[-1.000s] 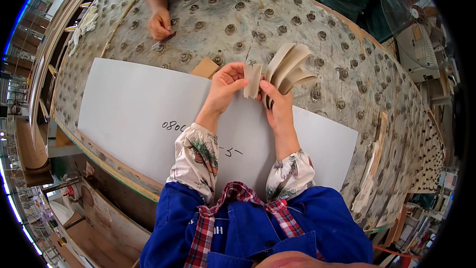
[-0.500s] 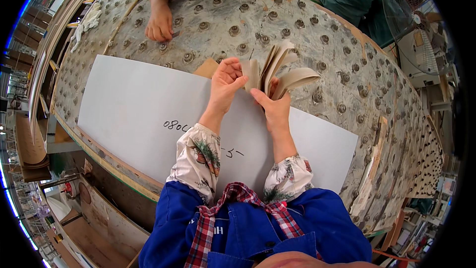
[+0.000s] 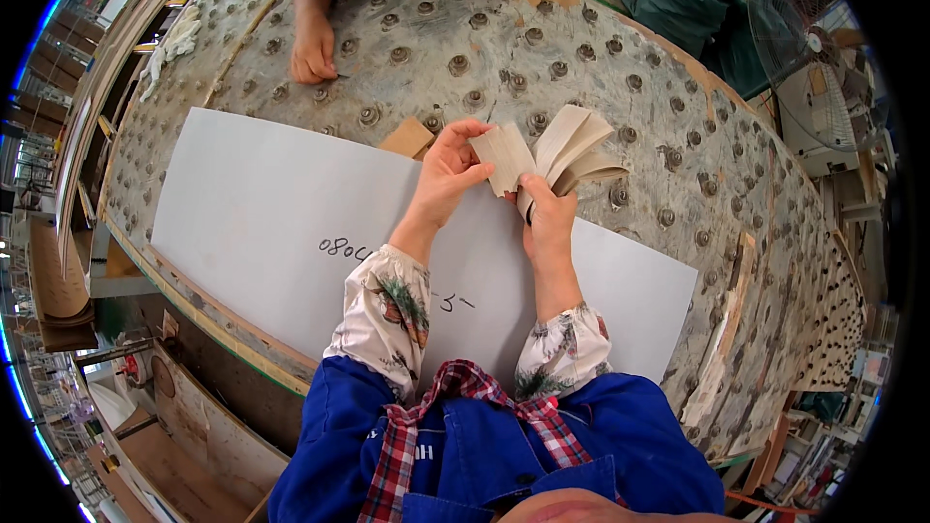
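My right hand is closed round the lower end of a bundle of thin, pale wood-veneer strips, which fan out and curl to the upper right. One flat veneer piece faces up on the bundle's left side. My left hand pinches its left edge between thumb and fingers. Both hands are above a large white sheet with dark handwriting, which lies under my forearms. Just beyond my left hand is a small tan block.
The worn grey table is studded with many round metal fittings. Across it rests another person's hand, near a small dark object. A wood strip lies at the right, a white glove at the far left. A fan stands beyond the right edge.
The veneer bundle has tilted to the right and its strips have drawn closer together. The left piece has turned its flat face upward. The other person's hand has shifted slightly.
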`<state>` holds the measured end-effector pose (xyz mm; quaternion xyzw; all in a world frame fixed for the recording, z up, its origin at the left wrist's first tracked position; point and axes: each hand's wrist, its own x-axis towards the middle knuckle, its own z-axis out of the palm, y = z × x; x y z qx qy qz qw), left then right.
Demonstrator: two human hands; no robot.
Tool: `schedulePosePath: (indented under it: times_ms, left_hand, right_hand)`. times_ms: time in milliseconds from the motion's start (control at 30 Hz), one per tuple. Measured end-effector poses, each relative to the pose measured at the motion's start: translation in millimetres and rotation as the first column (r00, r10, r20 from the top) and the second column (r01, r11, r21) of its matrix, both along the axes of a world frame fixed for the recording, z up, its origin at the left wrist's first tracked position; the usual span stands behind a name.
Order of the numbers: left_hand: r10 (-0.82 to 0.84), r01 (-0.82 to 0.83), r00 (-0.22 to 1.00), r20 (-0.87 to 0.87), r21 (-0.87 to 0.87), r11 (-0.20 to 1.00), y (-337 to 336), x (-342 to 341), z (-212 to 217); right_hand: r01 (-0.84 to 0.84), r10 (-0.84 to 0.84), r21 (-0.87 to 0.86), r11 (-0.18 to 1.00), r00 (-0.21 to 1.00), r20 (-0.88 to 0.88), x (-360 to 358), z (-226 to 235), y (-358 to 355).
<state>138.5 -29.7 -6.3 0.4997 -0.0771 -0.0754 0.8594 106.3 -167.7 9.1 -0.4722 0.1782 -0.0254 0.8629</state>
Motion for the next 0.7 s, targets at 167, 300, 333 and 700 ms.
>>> schedulePosePath:
  times_ms: [167, 300, 333, 700]
  left_hand:
    - [0.068, -0.070, 0.997, 0.048, 0.042, 0.997, -1, -2, 0]
    - [0.073, -0.080, 0.993, 0.089, 0.081, 0.993, 0, 1, -9]
    - [0.068, -0.078, 0.992, 0.104, 0.089, 0.993, 0, 1, -9]
    - [-0.039, 0.036, 0.997, -0.067, -0.044, 0.998, -1, -6, 5]
  right_hand:
    - [-0.036, 0.037, -0.045, 0.998, 0.999, 0.031, 0, 2, 1]
    - [-0.040, 0.040, -0.050, 0.998, 0.999, 0.010, 1, 2, 2]
    - [-0.043, 0.043, -0.049, 0.998, 0.999, -0.002, 1, 5, 2]
    - [0.017, -0.018, -0.020, 1.000, 0.999, -0.047, 3, -6, 1]
